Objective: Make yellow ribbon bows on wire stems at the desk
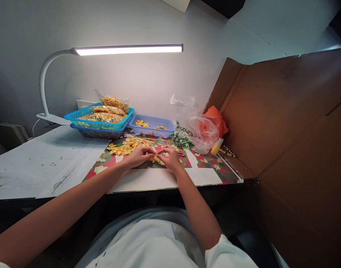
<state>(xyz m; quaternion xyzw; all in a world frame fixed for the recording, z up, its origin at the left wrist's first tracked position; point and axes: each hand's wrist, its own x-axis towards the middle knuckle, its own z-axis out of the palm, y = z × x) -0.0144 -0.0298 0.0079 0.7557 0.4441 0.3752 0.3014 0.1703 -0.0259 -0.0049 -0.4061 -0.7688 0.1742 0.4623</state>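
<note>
My left hand (139, 156) and my right hand (171, 158) meet over the patterned mat (99, 168), fingertips pinched together. Between and just below them shows a small yellow piece (155, 160), partly covered by the fingers; its exact kind is too small to make out. Just beyond my left hand lies a loose heap of yellow petal-like pieces (123, 149). Thin yellow strands (139, 139) stretch across the mat behind the hands. A small reddish-pink item (181, 153) rests to the right of my right hand.
Stacked baskets (98, 124) at the back left hold bagged yellow pieces (111, 110). A blue-violet basket (153, 131) stands behind the hands. Plastic bags (200, 130), a yellow-and-white bottle (216, 146) and a tall cardboard sheet (293, 111) are on the right. A lamp (128, 50) hangs above.
</note>
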